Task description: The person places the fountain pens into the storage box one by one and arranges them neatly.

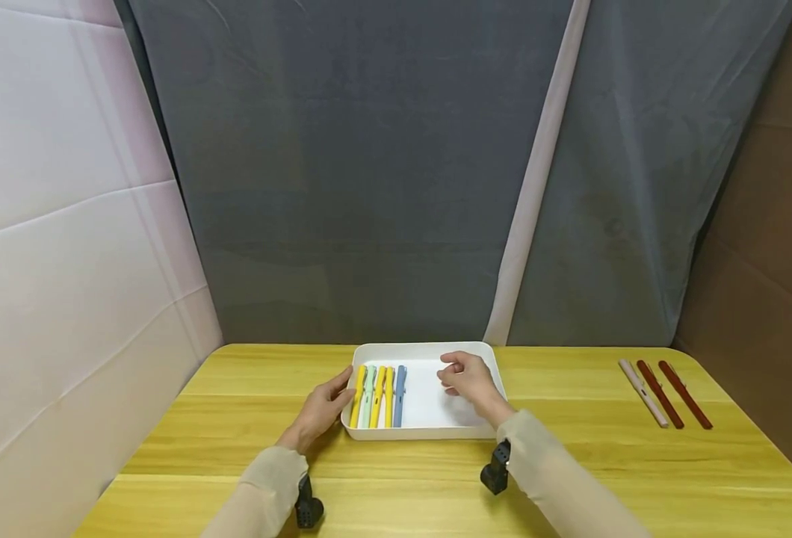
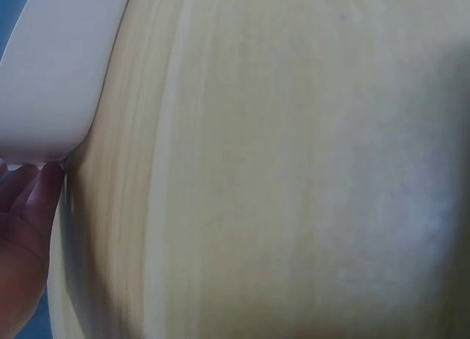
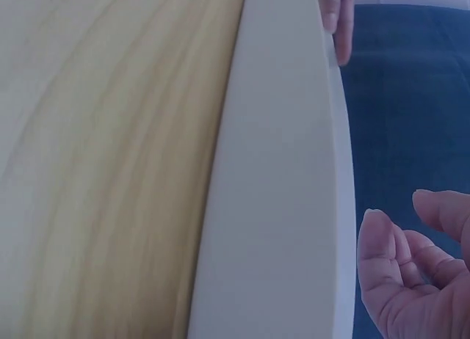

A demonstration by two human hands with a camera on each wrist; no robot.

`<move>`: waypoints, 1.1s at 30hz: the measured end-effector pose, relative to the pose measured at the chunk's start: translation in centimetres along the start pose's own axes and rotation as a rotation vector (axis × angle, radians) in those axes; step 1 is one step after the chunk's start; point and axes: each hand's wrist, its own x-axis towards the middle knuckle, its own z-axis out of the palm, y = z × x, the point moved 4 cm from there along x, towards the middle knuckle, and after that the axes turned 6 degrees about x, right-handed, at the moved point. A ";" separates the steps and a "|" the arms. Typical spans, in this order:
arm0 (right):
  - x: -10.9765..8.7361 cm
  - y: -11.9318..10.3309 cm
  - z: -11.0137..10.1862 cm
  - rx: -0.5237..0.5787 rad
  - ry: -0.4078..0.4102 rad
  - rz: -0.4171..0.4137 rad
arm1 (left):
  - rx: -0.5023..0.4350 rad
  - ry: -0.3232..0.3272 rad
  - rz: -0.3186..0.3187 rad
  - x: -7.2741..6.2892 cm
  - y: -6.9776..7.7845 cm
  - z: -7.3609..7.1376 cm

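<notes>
A white tray (image 1: pixel 436 433) stands at the far middle of the table. Several capped pens lie side by side in its left part: a yellow pen (image 1: pixel 358 396), a mint green pen (image 1: pixel 368 396), two more yellow pens (image 1: pixel 378 396) and a blue-grey pen (image 1: pixel 400 396). At the tray's left end my left hand (image 1: pixel 320 411) rests with fairly straight fingers against the rim; in the left wrist view its fingertips (image 2: pixel 51 174) touch the end wall. Over the tray's right part, my right hand (image 1: pixel 471 381) hovers with loosely bent fingers and nothing between them.
On the right of the wooden table (image 1: pixel 396 486) lie a pale pink pen (image 1: pixel 642 392) and two dark red pens (image 1: pixel 660 394), slanted and side by side. A grey curtain (image 1: pixel 369 187) hangs behind the table. A white panel (image 1: pixel 66 224) stands left, a brown one (image 1: pixel 766 246) right.
</notes>
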 end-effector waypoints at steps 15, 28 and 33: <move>-0.6 -0.4 -4.3 0.004 0.034 -0.003 | 0.011 -0.009 0.019 0.0 0.2 0.2; -1.2 -0.8 -7.3 0.064 0.067 -0.028 | 0.001 -0.023 0.007 -0.1 0.2 0.1; -1.3 -0.5 -8.2 0.085 0.081 -0.009 | 0.021 -0.019 0.003 0.0 0.0 0.1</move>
